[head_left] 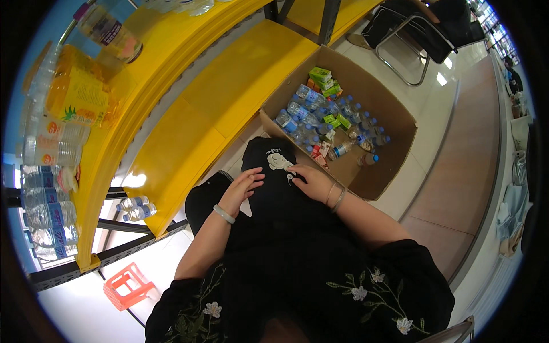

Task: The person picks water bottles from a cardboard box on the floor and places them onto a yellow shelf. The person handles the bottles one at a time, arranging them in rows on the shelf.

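Observation:
My left hand (241, 191) lies on the black cloth over my lap, palm turned inward, its fingers stretched out and holding nothing. My right hand (313, 183) rests on the same cloth, beside a white cartoon print (279, 160), with its fingers loosely extended and apart. The two hands do not touch. A pale bangle (224, 214) circles my left wrist, and thin bands (338, 200) are on the right. Just beyond my knees stands a large open cardboard box (394, 114). Inside it lie clear water bottles (301, 112) with blue caps and several small green cartons (321, 75).
A yellow shelf rack (229, 86) runs along the left. On its upper tier are an orange drink pack (77, 91), a purple-capped bottle (108, 34) and packed water bottles (48, 214). Two bottles (139, 212) lie lower down. A red stool (128, 286) and a metal-framed chair (420, 43) stand nearby.

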Tool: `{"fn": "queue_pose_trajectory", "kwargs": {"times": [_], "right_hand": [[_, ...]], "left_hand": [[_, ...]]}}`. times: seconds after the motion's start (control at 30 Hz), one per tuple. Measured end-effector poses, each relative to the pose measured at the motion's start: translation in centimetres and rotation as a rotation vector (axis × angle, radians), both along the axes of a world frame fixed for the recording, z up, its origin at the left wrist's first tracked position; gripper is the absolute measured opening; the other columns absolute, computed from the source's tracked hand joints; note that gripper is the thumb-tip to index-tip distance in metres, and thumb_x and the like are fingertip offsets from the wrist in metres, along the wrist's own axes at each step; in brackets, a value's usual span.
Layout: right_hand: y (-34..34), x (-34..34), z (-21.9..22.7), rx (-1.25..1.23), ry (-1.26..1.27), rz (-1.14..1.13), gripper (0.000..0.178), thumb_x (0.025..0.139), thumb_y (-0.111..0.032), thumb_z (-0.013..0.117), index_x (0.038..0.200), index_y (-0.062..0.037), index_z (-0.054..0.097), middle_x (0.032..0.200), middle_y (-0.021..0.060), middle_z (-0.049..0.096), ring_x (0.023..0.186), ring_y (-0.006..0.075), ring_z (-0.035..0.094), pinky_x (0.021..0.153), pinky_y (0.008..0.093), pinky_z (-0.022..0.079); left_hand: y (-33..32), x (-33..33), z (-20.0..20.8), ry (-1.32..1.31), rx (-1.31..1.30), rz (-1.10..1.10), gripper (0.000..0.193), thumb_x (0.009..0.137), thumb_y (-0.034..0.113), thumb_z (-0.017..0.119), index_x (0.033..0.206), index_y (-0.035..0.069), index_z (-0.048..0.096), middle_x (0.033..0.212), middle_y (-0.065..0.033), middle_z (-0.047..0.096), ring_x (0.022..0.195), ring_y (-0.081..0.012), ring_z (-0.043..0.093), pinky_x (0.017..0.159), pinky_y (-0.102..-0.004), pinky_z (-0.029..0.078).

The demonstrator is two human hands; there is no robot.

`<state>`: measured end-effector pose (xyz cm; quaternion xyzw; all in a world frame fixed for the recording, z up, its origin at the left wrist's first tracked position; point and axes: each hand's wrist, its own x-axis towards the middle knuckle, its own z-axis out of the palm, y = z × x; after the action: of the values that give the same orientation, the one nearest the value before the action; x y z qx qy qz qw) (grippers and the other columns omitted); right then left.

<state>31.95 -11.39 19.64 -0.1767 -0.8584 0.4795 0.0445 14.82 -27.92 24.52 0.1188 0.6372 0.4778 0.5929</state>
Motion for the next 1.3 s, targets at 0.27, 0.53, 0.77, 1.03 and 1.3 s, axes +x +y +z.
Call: {"fn": "queue_pose_trajectory", "kwargs": {"times": [0.27, 0.53, 0.77, 1.03, 1.3], "right_hand": [[1.7, 1.2, -1.4, -0.063, -0.029, -0.070, 0.028, 0.080, -0.015, 0.053, 0.106, -0.0040, 0.053, 0.104, 0.0158, 0.055, 0.097, 0.0322, 0.051, 0.086, 0.0358, 0.041], [3.2, 2.0, -3.0, -0.048, -0.085, -0.084, 0.028, 0.080, -0.016, 0.053, 0.104, -0.0034, 0.054, 0.099, 0.0173, 0.056, 0.093, 0.0327, 0.053, 0.082, 0.0368, 0.043], [4.3, 2.9, -5.4, -0.048, -0.114, -0.099, 0.028, 0.080, -0.018, 0.052, 0.104, -0.0041, 0.054, 0.095, 0.0184, 0.057, 0.088, 0.0341, 0.055, 0.079, 0.0379, 0.044], [5.6, 3.2, -7.4, -0.133, -0.237, -0.116, 0.031, 0.078, -0.016, 0.050, 0.106, -0.0039, 0.055, 0.093, 0.0148, 0.059, 0.089, 0.0290, 0.055, 0.080, 0.0344, 0.044], [6.6, 2.7, -10.2, -0.108, -0.227, -0.122, 0.030, 0.078, -0.018, 0.050, 0.104, -0.0056, 0.057, 0.092, 0.0206, 0.058, 0.086, 0.0348, 0.055, 0.078, 0.0395, 0.044]], "left_hand": [[2.4, 0.3, 0.4, 0.040, -0.043, -0.040, 0.038, 0.089, 0.032, 0.038, 0.121, 0.014, 0.045, 0.116, -0.0019, 0.051, 0.107, -0.0123, 0.046, 0.087, -0.0272, 0.030], [2.9, -0.2, 0.6, 0.068, -0.071, -0.014, 0.038, 0.088, 0.033, 0.039, 0.120, 0.015, 0.045, 0.117, -0.0022, 0.050, 0.108, -0.0133, 0.046, 0.089, -0.0303, 0.029], [4.6, 0.0, 0.0, 0.071, -0.098, -0.035, 0.037, 0.088, 0.032, 0.039, 0.121, 0.015, 0.044, 0.117, -0.0014, 0.050, 0.108, -0.0131, 0.045, 0.089, -0.0294, 0.029], [8.0, -0.2, -1.7, 0.071, -0.089, -0.059, 0.033, 0.089, 0.027, 0.040, 0.119, 0.015, 0.047, 0.112, 0.0006, 0.053, 0.103, -0.0100, 0.048, 0.085, -0.0253, 0.031], [11.5, -1.4, -4.7, 0.112, -0.084, -0.145, 0.032, 0.089, 0.025, 0.040, 0.118, 0.014, 0.046, 0.111, -0.0009, 0.053, 0.102, -0.0106, 0.048, 0.087, -0.0248, 0.033]]}}
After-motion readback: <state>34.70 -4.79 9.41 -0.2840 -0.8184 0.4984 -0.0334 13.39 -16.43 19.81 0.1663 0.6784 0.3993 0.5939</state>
